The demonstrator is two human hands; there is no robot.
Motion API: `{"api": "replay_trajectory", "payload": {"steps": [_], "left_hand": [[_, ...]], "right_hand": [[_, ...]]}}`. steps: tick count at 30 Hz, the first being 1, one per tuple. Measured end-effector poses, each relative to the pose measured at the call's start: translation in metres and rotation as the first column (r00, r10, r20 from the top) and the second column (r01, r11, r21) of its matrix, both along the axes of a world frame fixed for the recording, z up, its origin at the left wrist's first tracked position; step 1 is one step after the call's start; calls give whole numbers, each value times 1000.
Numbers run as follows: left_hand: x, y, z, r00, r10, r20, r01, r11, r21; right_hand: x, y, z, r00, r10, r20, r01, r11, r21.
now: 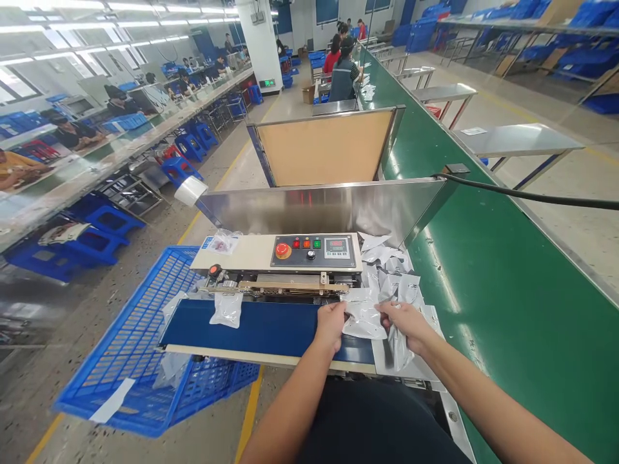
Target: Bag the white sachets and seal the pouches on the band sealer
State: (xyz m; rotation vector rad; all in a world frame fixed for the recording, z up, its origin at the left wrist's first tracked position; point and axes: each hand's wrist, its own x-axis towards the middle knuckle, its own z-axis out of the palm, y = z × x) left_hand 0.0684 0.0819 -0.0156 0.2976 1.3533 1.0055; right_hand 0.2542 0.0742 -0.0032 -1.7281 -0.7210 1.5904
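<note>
- We have both hands on one white bag (365, 317), over the right end of the blue belt (285, 328), near its back edge.
- Our left hand (331, 325) is closed, pinching the bag's left side between thumb and fingers.
- Our right hand (403, 322) is closed too, fingertips gripping the bag's right side.
- The bag's upper edge lies just beside the right end of the rail (285, 286) on the machine (242, 251); we cannot tell whether it has entered.
- A second bag (226, 310) lies at the belt's back edge, towards its left end, its top at the rail. We judge it well ahead of ours, nearly through.
- Beyond the belt's left end, partly under it, stands a blue crate (113, 335). We see pale bags (173, 370) inside and take these as done, though their tops are too unclear to check.
- At the belt's right end, between the machine and the green conveyor (488, 290), lies a heap of bags (403, 290). We count this as what is left: several bags, overlapping, so we cannot give a number.
- By our reading, then, the work stands partway, with our bag at its start.
</note>
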Motion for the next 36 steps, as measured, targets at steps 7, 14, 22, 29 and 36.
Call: {"api": "replay_trajectory", "payload": {"steps": [7, 14, 22, 29, 36], "left_hand": [[-67, -7, 4, 985, 128, -119, -117, 989, 95], [-59, -71, 18, 907, 111, -407, 32, 944, 327], [-2, -52, 32, 856, -193, -479, 424, 792, 440], [-1, -40, 25, 818, -138, -559, 435, 784, 443], [13, -24, -10, 885, -100, -455, 234, 940, 248]], "right_hand": [[-23, 5, 4, 998, 66, 10, -66, 997, 32], [-24, -20, 30, 993, -94, -72, 99, 992, 82], [-37, -29, 28, 954, -101, -282, 161, 967, 197], [-13, -39, 11, 997, -27, -74, 45, 968, 247], [8, -29, -11, 957, -264, -124, 264, 964, -19]]}}
